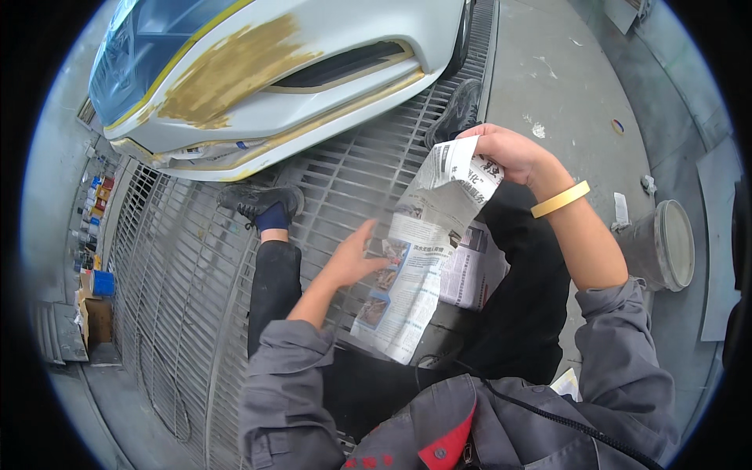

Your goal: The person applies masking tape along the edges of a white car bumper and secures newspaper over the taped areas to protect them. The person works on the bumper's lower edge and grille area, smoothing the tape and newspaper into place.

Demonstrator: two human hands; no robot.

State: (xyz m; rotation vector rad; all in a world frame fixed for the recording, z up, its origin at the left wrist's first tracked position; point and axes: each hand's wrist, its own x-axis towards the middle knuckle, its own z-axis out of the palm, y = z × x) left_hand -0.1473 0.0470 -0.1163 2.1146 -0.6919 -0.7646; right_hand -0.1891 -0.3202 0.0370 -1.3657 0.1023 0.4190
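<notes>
A long strip of newspaper (427,243) hangs down in front of me, creased at its upper end. My right hand (509,153) is closed on that upper end, thumb and fingers pinching the paper. My left hand (352,258) is beside the strip's left edge, fingers apart and nothing gripped; whether the thumb touches the paper I cannot tell. Around my right wrist sits a yellow roll of masking tape (560,200). More folded newspaper (474,270) lies behind the strip, between my legs.
Ahead is a white car bumper (368,19) with a tan sanded patch and yellow tape along its edges; blue film covers the headlight area (149,47). Metal floor grating (345,164) runs beneath it. A grey bucket (662,243) stands at right, cans and a cardboard box (98,317) at left.
</notes>
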